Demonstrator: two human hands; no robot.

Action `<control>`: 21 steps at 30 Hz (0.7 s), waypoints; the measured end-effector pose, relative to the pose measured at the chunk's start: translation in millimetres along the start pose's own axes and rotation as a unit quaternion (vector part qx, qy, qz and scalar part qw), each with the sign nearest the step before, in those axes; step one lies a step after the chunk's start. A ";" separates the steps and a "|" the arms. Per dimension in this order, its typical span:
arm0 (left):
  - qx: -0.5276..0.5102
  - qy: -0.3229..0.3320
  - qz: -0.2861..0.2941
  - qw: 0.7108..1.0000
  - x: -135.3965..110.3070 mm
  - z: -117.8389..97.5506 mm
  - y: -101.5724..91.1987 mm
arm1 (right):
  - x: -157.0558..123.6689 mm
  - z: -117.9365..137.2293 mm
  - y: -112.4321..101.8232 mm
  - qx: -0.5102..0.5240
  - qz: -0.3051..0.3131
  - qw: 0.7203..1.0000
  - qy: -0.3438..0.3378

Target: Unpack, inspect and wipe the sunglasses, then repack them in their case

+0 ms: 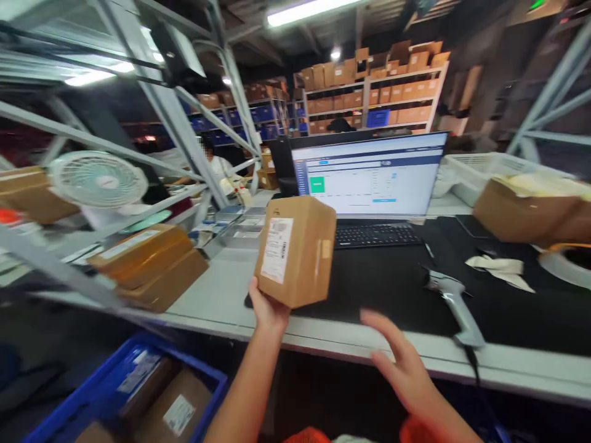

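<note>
A brown cardboard box [307,258] with a white printed label on its side is held up, tilted, over the front of the desk. My left hand [270,309] grips it from below at its near left corner; some of the fingers are hidden under the box. Apart from the box, my right hand [399,360] hangs in the air near the desk's front edge, fingers spread and holding nothing. To the right of it a grey barcode scanner [457,307] lies on the black mat [373,289].
Behind the box stand a monitor [369,175] and a keyboard [376,235]. Taped boxes [157,271] sit at left, above a blue crate [215,394] of parcels. A tape roll [566,264] and open carton [521,209] are at right. Metal posts and a fan [99,178] flank the desk.
</note>
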State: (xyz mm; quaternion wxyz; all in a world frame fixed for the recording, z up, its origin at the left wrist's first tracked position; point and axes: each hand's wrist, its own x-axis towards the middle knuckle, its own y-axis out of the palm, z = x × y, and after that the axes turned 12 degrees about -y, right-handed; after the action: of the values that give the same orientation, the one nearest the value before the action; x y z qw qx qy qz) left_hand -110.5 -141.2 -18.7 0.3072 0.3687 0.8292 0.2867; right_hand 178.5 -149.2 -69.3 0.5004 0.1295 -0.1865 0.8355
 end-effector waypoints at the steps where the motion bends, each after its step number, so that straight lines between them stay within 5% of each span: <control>1: 0.018 -0.019 0.021 0.999 -7.2 27.3 9.6 | 17.4 -2.5 0.0 0.020 -0.045 0.999 -0.015; 4: 0.093 -0.065 0.108 0.988 -27.8 92.1 26.4 | 49.0 -15.8 -13.6 0.120 -0.116 0.986 -0.030; 6: 0.162 -0.034 0.225 0.960 -35.7 113.3 29.3 | 44.7 -27.8 -28.9 0.145 -0.190 0.971 -0.003; 9: 0.289 -0.041 0.401 0.868 -31.9 112.7 35.7 | 21.8 -41.7 -50.8 0.157 -0.291 0.943 0.034; 11: 0.328 -0.085 0.462 0.820 -18.7 102.9 47.1 | 15.3 -42.8 -61.4 0.162 -0.302 0.939 0.036; 14: 0.324 -0.177 0.443 0.817 12.6 96.7 68.5 | 31.0 -34.0 -70.1 0.124 -0.231 0.965 0.031; 18: 0.280 -0.331 0.286 0.855 56.4 105.4 77.5 | 65.1 -25.8 -85.6 0.005 -0.096 0.994 0.045; 21: 0.224 -0.323 0.198 0.898 79.5 106.7 66.6 | 69.2 -31.6 -119.5 -0.138 -0.059 0.988 0.042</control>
State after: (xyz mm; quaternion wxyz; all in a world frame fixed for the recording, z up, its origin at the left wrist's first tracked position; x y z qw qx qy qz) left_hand -47.4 -14.5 -64.6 0.4048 0.6563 0.6366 0.0135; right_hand 251.0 -29.4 -48.0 0.5695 0.0345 -0.2705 0.7754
